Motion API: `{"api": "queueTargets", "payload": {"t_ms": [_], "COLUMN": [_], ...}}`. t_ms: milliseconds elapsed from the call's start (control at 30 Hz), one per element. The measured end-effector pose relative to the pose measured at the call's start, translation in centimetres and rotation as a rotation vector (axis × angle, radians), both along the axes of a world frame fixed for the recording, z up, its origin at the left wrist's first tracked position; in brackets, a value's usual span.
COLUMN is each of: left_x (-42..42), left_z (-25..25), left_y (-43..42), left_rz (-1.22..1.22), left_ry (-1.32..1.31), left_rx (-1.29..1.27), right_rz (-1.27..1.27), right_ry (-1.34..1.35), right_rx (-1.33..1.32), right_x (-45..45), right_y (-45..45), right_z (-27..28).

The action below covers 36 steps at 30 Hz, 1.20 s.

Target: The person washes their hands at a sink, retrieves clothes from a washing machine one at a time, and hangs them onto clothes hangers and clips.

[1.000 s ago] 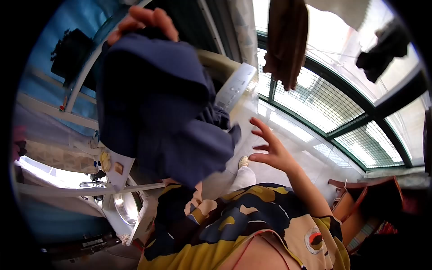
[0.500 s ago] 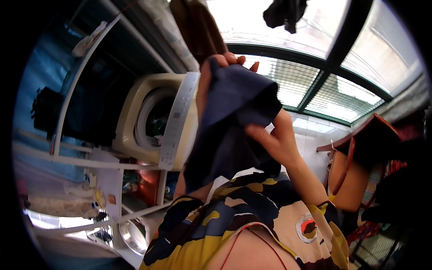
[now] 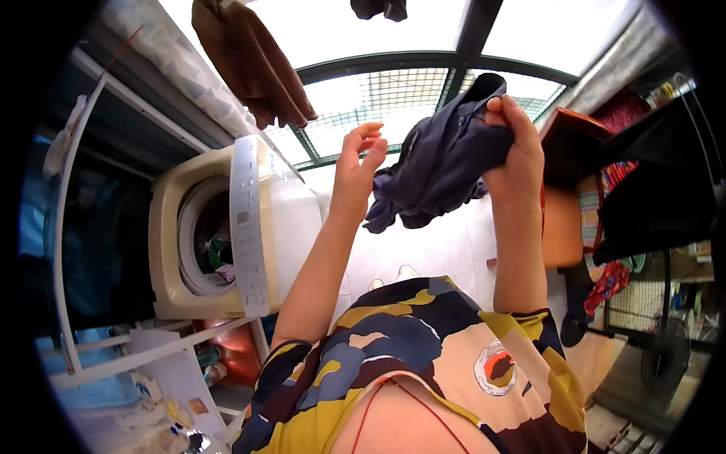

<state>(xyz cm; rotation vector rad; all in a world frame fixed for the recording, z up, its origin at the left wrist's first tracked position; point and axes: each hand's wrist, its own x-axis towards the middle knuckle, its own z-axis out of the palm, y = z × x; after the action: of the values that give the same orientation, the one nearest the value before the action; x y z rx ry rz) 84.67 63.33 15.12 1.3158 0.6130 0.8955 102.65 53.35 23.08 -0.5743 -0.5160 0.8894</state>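
Observation:
A dark navy garment (image 3: 446, 163) hangs bunched in the air in front of my chest. My right hand (image 3: 518, 144) grips its upper right part, the thumb and fingers closed on the cloth. Part of the garment loops up above that hand, and folds hide its exact kind. My left hand (image 3: 358, 160) is raised at the cloth's left side. Its fingers are loosely curled and apart, with nothing in them.
On the left stands a top-loading washing machine (image 3: 248, 227), lid up, with some clothes (image 3: 219, 253) in the drum. Brown clothing (image 3: 253, 64) hangs by the window. At right are a wooden chair (image 3: 563, 219) and black cloth (image 3: 665, 181). White shelving (image 3: 64, 227) borders the left.
The navy garment has moved right and is more bunched. My left hand has come off it and sits apart at its left. The view has shifted, showing more floor.

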Motion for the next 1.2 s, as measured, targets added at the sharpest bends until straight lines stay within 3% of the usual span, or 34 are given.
{"api": "queueTargets", "payload": {"t_ms": [100,167,233,367,433,500,567,633,700,800,833,900,933,1067,1200], "left_x": [0.1,0.8,1.8,1.2,0.7,0.0,0.3,0.5,0.6,0.9,0.6,1.2,1.9,5.2,7.7], "left_z": [-0.4,-0.4,-1.7,-2.1,-2.0,-1.1,-0.8,0.6,3.4,5.6,6.7,7.5,6.3,2.3,-0.5], "left_y": [-2.0,-2.5,-1.9,0.1,1.4,2.3,3.1,3.4,2.2,0.7,-0.7,-3.6,-4.2,-6.8,-12.2], "left_rz": [-0.141,-0.141,-0.211,-0.69,-0.742,-0.792,-0.804,-0.856,-0.811,-0.93,-1.028,-1.177,-1.188,-0.78,-0.795], "left_ry": [0.058,0.139,0.041,0.125,0.101,0.034,-0.174,-0.23,-0.132,0.117,0.254,0.287,0.29,0.302,0.33], "left_rx": [0.118,0.335,0.24,0.081,0.271,0.022,-0.233,-0.279,-0.199,0.376,0.349,0.429,0.41,0.437,0.459], "right_rz": [-0.104,-0.099,-0.027,0.079,-0.116,-0.363,-0.208,-0.024,-0.053,-0.048,-0.023,0.025,0.074,-0.049,-0.209], "right_ry": [-0.043,-0.119,-0.238,-0.381,-0.337,-0.262,-0.37,-0.435,-0.399,-0.361,-0.319,-0.239,-0.227,-0.325,-0.358], "right_rx": [-0.062,-0.081,-0.045,-0.008,-0.141,-0.287,-0.248,-0.165,-0.06,0.069,0.108,0.185,0.235,0.276,0.153], "right_x": [-1.3,-2.4,-2.9,-2.0,-2.2,-3.1,-1.1,0.6,0.8,1.7,2.0,2.8,3.3,2.7,3.3], "right_y": [-1.5,-2.5,-3.9,-7.1,-8.7,-10.1,-12.5,-14.1,-14.8,-16.2,-16.6,-17.3,-17.8,-18.6,-19.2], "right_z": [1.4,2.1,2.5,3.2,3.3,3.8,2.9,1.6,1.4,1.8,1.8,1.7,1.8,3.9,4.1]}}
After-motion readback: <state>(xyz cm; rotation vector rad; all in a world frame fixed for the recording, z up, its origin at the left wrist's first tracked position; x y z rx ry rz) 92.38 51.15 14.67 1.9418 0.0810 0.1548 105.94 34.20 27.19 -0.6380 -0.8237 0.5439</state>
